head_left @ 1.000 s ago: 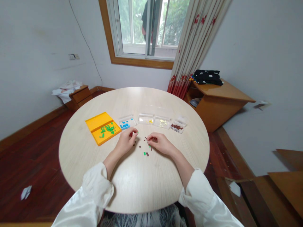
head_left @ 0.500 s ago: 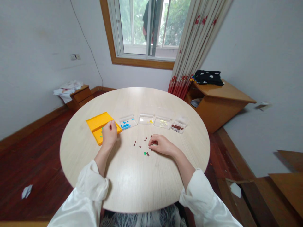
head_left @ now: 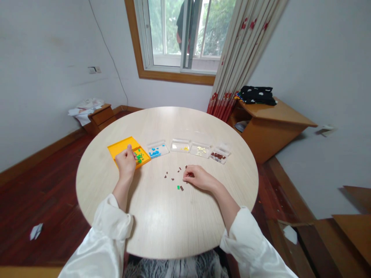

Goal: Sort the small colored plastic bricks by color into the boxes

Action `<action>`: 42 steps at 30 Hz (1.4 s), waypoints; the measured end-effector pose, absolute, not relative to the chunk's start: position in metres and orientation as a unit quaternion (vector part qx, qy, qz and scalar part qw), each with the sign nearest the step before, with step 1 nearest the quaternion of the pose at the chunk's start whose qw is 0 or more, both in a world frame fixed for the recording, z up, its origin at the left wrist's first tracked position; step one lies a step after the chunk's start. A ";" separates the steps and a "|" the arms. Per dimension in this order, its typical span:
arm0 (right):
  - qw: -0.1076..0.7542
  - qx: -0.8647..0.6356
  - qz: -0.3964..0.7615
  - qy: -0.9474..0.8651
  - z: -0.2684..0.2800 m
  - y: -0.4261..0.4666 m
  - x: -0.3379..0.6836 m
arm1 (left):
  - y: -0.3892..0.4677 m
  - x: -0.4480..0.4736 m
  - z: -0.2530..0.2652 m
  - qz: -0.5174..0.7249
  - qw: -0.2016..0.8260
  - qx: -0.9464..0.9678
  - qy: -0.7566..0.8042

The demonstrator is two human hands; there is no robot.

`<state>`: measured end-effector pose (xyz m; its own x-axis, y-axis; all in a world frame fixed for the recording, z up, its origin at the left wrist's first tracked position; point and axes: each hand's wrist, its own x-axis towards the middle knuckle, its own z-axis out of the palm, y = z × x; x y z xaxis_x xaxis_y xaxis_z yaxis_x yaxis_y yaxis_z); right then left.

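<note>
My left hand (head_left: 126, 161) is closed, thumb up, over the left part of an open yellow box (head_left: 121, 146). Small green bricks (head_left: 139, 156) lie in this box, to the right of my fingers. My right hand (head_left: 198, 177) rests low over the table with its fingertips pinched together; whatever they hold is hidden. Tiny brown bricks (head_left: 172, 179) are scattered to its left, some close to the fingers. Nearer me, a green brick (head_left: 178, 187) lies beside a flat brown brick (head_left: 181, 188).
Clear trays stand in an arc on the round table (head_left: 162, 224): one with blue bricks (head_left: 155, 152), one with yellow bricks (head_left: 185, 148), one with pale yellow bricks (head_left: 199, 150) and one with dark brown bricks (head_left: 218, 156). A wooden cabinet (head_left: 275, 123) stands behind at right.
My left hand has moved left across the yellow box, uncovering more of the green bricks. My right hand stays in nearly the same place, fingers drawn together.
</note>
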<state>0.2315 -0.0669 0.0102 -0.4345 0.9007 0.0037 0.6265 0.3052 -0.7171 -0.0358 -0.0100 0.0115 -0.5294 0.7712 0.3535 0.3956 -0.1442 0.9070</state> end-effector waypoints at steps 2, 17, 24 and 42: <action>0.212 -0.489 0.328 -0.780 0.011 -0.068 0.231 | -0.012 -0.036 0.014 0.613 0.154 0.450 0.631; 0.283 -0.509 0.324 -0.745 0.015 -0.069 0.228 | -0.014 -0.035 0.013 0.639 0.150 0.430 0.619; 0.366 -0.513 0.320 -0.707 0.012 -0.067 0.228 | -0.013 -0.021 0.012 0.598 0.220 0.516 0.572; 0.421 -0.464 0.389 -0.676 0.005 -0.070 0.215 | -0.059 0.043 0.003 0.371 0.317 0.797 0.356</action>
<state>0.2153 -0.0701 0.0050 -0.2162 0.9541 0.2071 0.2992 0.2666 -0.9162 0.0431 -0.0590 0.0034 0.4718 0.8022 0.3659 0.3327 -0.5463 0.7687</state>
